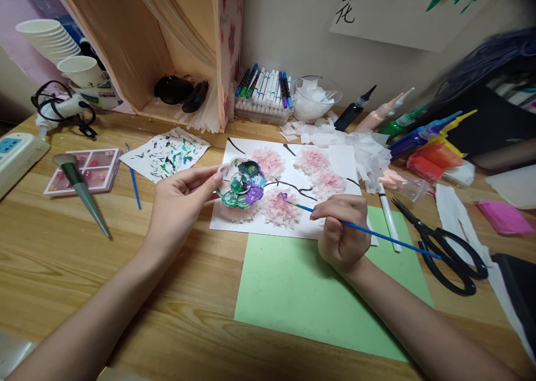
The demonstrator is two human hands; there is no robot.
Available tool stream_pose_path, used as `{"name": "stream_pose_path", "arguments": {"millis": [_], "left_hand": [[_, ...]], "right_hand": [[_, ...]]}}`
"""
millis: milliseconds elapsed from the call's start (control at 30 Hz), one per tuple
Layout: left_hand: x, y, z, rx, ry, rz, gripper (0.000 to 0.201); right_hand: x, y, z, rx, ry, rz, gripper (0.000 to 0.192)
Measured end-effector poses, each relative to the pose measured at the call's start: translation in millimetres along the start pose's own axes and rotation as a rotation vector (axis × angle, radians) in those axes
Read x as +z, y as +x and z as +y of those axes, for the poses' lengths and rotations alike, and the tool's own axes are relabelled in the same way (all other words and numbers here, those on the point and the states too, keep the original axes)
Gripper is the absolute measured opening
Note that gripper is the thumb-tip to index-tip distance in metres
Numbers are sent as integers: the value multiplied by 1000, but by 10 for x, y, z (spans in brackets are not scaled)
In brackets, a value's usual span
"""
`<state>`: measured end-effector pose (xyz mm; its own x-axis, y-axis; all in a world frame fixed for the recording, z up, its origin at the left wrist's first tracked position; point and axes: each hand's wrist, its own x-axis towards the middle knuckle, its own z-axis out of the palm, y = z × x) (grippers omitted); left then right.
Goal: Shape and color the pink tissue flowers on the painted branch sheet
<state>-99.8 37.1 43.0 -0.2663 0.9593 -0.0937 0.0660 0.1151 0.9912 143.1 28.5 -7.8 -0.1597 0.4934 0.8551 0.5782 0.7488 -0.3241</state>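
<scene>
Worktop (62, 269) of grained, satin-finished wood; green sheet (293, 297) matt paper; palette (240, 182) glossy paint-smeared plastic; scissors (444, 252) smooth black plastic handles.

left hand (178, 202): grip pinched, raised | right hand (341, 233): grip fisted, resting

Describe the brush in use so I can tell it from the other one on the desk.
Start at the white sheet with pink tissue flowers in the middle of the wooden desk. The right hand at its lower edge holds the thin blue brush, tip purple. The spare blue brush lies untouched far left, beside the paint-spattered paper.
</scene>
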Motion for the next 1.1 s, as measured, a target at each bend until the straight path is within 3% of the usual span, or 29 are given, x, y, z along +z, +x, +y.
{"name": "stream_pose_path", "arguments": {"millis": [233,400,600,867,1100], "left_hand": [[-5,-1,-11,13,-10,-11,37],[-11,0,-18,2,-3,-14,40],[4,-4,-13,-13,-12,-17,40],[27,-29,-13,-13,-27,-55,32],[21,-27,-22,-30,-8,-51,37]], "right_hand": [[6,-2,2,46,-42,-1,16],[-4,3,-8,-1,-6,34,18],[-51,8,-70,-105,72,-88,22],[-29,66,-144,-117,119,-212,20],[-45,45,-146,-126,123,-201,20]]}}
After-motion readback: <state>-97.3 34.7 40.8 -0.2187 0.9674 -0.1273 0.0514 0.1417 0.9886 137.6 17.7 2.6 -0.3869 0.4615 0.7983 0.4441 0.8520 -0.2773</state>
